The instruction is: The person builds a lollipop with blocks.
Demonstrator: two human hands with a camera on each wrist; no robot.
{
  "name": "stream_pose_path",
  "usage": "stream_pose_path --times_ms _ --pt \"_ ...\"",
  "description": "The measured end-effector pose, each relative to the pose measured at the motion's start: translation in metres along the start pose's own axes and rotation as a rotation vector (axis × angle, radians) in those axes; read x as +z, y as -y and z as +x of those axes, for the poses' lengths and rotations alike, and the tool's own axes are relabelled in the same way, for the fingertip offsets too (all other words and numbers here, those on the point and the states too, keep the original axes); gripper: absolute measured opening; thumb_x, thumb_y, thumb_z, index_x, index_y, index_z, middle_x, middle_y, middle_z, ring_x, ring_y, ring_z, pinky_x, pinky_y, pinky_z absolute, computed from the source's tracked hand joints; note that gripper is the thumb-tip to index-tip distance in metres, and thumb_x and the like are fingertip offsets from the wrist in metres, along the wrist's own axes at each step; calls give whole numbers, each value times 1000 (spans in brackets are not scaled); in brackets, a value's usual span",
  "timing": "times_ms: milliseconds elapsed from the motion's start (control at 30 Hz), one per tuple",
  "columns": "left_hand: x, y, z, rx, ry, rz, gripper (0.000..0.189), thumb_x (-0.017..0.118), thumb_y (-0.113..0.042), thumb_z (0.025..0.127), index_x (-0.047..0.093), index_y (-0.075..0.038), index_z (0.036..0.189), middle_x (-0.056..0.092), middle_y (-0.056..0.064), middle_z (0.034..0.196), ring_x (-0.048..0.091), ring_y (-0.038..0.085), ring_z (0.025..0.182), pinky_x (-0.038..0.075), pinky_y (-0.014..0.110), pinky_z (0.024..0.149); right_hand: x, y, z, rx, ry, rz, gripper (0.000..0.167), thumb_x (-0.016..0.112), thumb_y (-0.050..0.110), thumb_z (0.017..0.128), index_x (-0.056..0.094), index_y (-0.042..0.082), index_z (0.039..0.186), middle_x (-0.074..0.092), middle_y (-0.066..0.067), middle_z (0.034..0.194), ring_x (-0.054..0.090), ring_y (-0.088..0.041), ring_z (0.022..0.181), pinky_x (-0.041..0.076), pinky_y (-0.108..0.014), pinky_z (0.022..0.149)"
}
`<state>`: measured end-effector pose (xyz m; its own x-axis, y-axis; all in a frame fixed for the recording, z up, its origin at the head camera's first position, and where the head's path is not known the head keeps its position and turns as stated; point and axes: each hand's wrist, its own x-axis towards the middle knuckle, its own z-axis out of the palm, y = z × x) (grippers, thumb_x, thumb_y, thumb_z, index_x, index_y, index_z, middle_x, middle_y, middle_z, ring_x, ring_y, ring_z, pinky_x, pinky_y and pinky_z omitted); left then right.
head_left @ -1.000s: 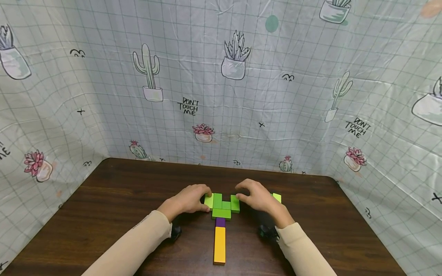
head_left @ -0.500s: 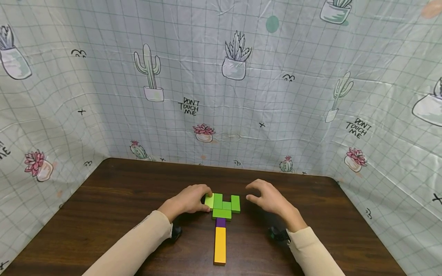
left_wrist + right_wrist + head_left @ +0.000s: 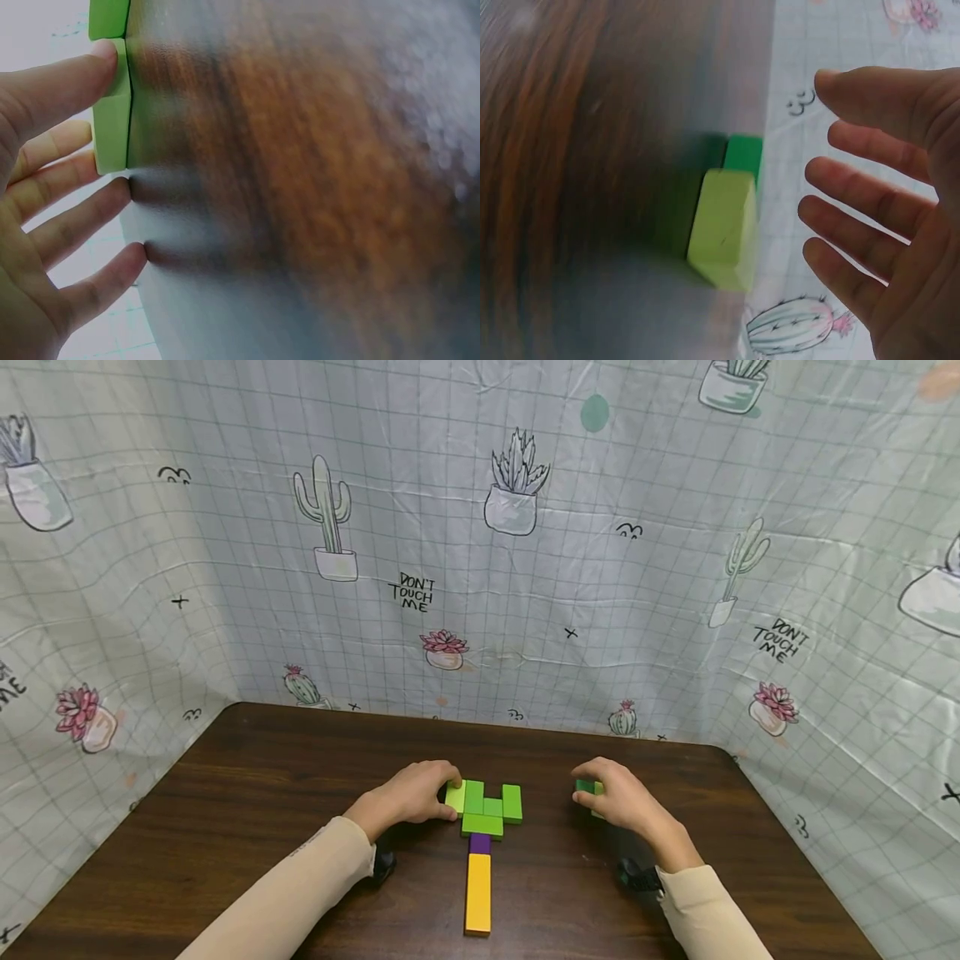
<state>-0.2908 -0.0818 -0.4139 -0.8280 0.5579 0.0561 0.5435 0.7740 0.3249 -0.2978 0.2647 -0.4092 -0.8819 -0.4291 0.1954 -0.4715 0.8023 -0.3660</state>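
Observation:
In the head view my left hand [image 3: 414, 790] holds a light green block [image 3: 454, 799] by its ends, thumb near and index finger far. The left wrist view has the thumb on this block [image 3: 111, 139], the other fingers spread beside it. It borders a cluster of green blocks [image 3: 474, 797], with a purple block [image 3: 480, 843] and a long yellow-orange block [image 3: 478, 893] in line below. Farther right, my right hand [image 3: 621, 795] hovers with fingers apart over a dark green block [image 3: 742, 154] and a yellow-green block [image 3: 724, 214], gripping neither.
Everything lies on a dark brown wooden table [image 3: 300, 752]. A curtain [image 3: 480, 568] printed with cacti hangs behind its far edge and along both sides.
My right hand has moved right, away from the green cluster, and is now over the dark green and yellow-green blocks. The left hand has stayed on its light green block.

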Motion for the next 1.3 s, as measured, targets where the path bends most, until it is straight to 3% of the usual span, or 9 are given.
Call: stream_pose_path --times_ms 433,833,1300 --pt "0 -1 0 -4 4 0 45 76 -34 83 62 -11 118 58 5 122 55 23 111 46 40 93 6 -13 0 25 19 -78 30 74 12 84 67 3 112 64 -9 106 58 -23 92 48 -42 80" --pt "0 0 0 0 2 0 44 76 -34 82 62 -10 118 58 5 122 55 23 112 46 40 93 8 -16 1 12 14 -87 26 71 11 86 67 3 110 64 -9 107 59 -27 98 48 -46 84" --pt "-1 0 -1 1 0 -12 45 76 -32 82 62 -9 118 58 6 123 55 24 112 46 40 93 7 -14 4 21 23 -95 25 72 12 85 68 4 108 65 -7 103 58 -21 89 49 -42 79"
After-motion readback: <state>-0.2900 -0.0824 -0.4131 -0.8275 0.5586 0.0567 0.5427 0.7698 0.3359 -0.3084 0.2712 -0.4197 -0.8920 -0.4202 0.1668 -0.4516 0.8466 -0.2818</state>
